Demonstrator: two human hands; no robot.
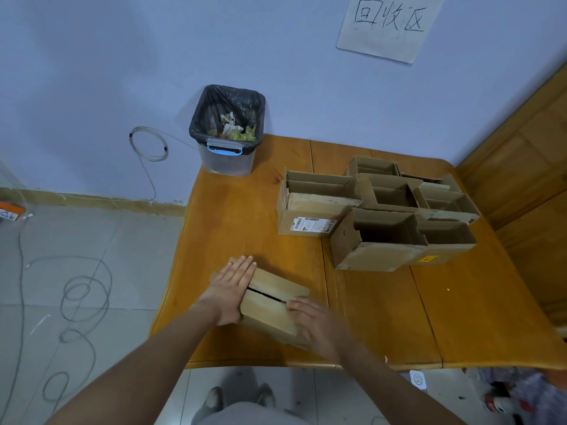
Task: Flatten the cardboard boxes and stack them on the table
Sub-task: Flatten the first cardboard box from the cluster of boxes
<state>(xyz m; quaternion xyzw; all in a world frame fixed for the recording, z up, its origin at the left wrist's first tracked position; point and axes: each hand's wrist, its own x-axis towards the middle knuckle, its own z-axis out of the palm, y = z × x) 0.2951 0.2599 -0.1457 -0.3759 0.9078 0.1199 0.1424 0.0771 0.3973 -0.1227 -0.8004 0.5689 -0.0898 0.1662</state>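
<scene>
Hands: your left hand [233,283] lies flat, fingers straight, on the box [270,305]; right hand [310,320] fingers curl at its seam (blurred).
Tip: press evenly onto the table [383,317].

closed brown box [270,305] near edge; open boxes [380,210] clustered

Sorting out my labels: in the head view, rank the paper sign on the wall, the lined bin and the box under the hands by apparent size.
1. Paper sign, partly cut off by the frame.
2. Box under the hands and lined bin: look alike; the box is nearer, so unranked.
</scene>
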